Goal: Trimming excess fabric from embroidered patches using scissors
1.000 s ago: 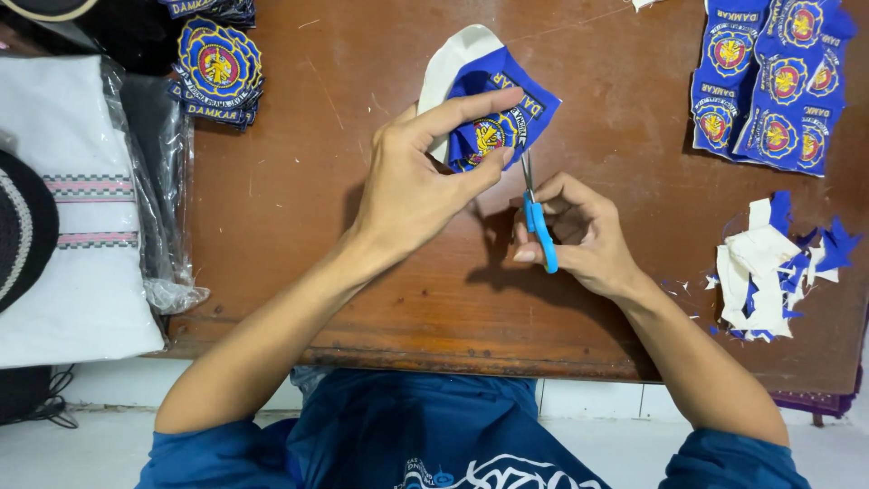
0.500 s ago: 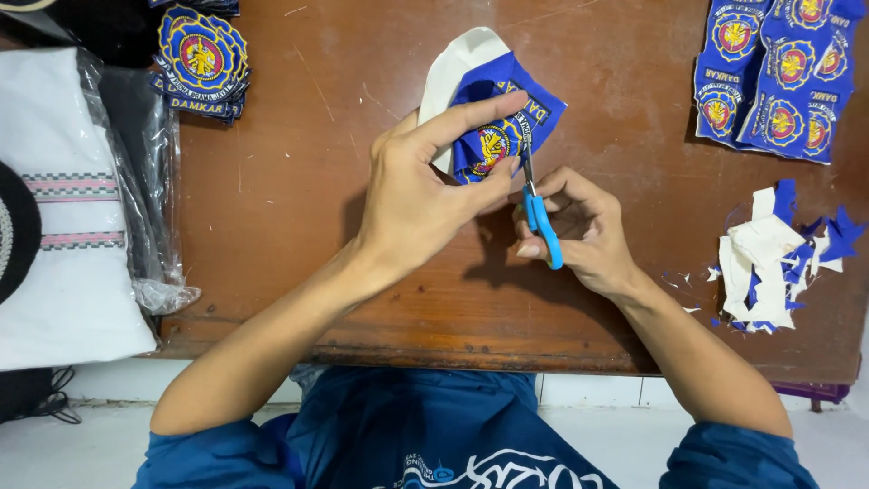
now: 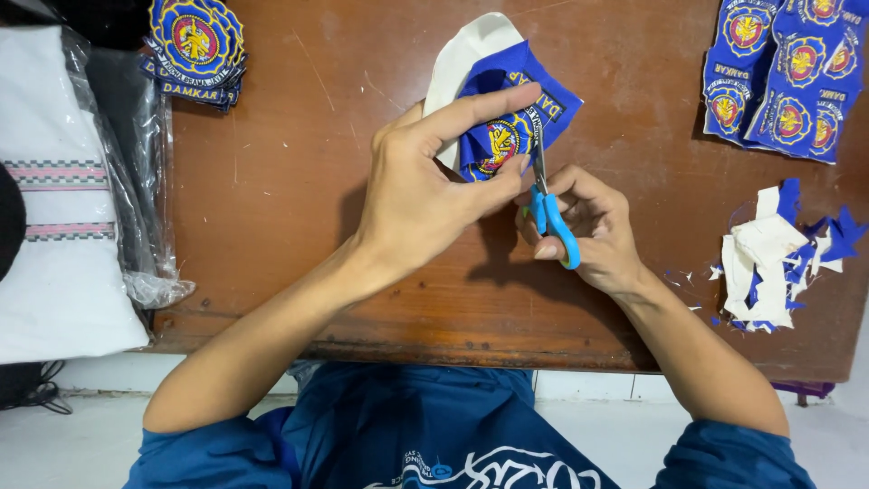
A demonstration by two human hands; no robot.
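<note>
My left hand (image 3: pixel 425 186) pinches a blue embroidered patch (image 3: pixel 507 118) with a yellow and red emblem and white backing, held over the brown wooden table (image 3: pixel 299 208). My right hand (image 3: pixel 588 226) grips small scissors with blue handles (image 3: pixel 552 213). Their blades point up into the patch's lower right edge, next to my left thumb. The blade tips are partly hidden by the patch and my fingers.
A stack of cut round patches (image 3: pixel 195 45) lies at the back left. A sheet of uncut blue patches (image 3: pixel 787 72) lies at the back right. White and blue offcuts (image 3: pixel 778 258) pile up on the right. Folded white cloth in clear plastic (image 3: pixel 63 199) sits at the left.
The hands, patch and scissors stay almost in place; the scissors have shifted slightly along the patch edge and the left forefinger lies flatter over the patch.
</note>
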